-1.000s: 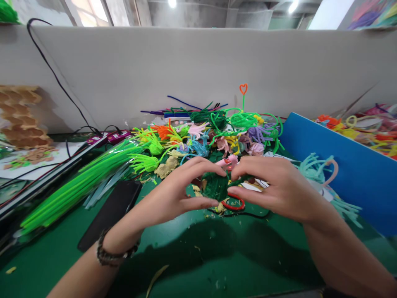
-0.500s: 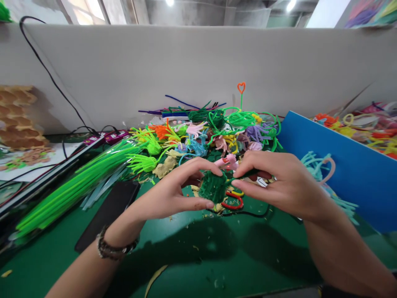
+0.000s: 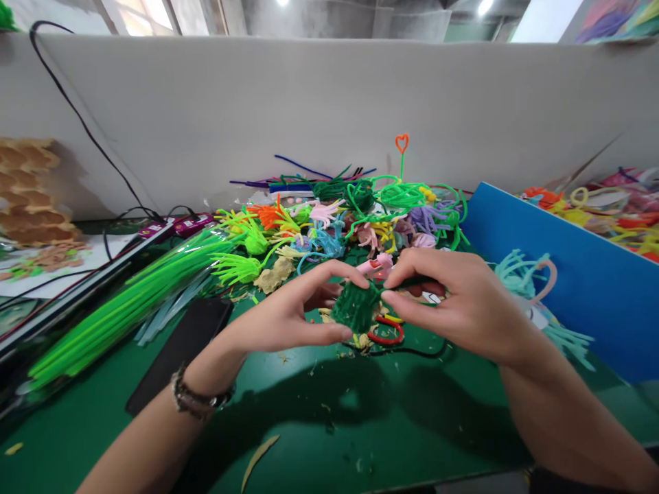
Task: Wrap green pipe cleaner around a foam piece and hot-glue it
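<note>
Between the thumb and fingers of my left hand (image 3: 291, 317) is a dark green fuzzy piece (image 3: 356, 309), which looks wound from pipe cleaner. The thumb lies under it and the index finger over its top edge. At the piece's right edge, my right hand (image 3: 456, 298) pinches a dark green pipe cleaner (image 3: 416, 282) in thumb and index finger. Part of that strand is hidden by the fingers. Just behind the hands lies a pink pipe-cleaner shape (image 3: 378, 265). Red-handled scissors, or a similar red loop (image 3: 387, 335), show below the green piece.
Colourful pipe-cleaner tufts (image 3: 329, 237) pile up at the back. A bag of bright green pipe cleaners (image 3: 128, 302) and a black phone (image 3: 180, 353) lie left. A blue panel (image 3: 566, 274) stands at right. Scraps dot the green table (image 3: 309, 453).
The right fingertips have moved slightly left, closer to the green piece. The green piece has turned a little in my left hand, which keeps its hold.
</note>
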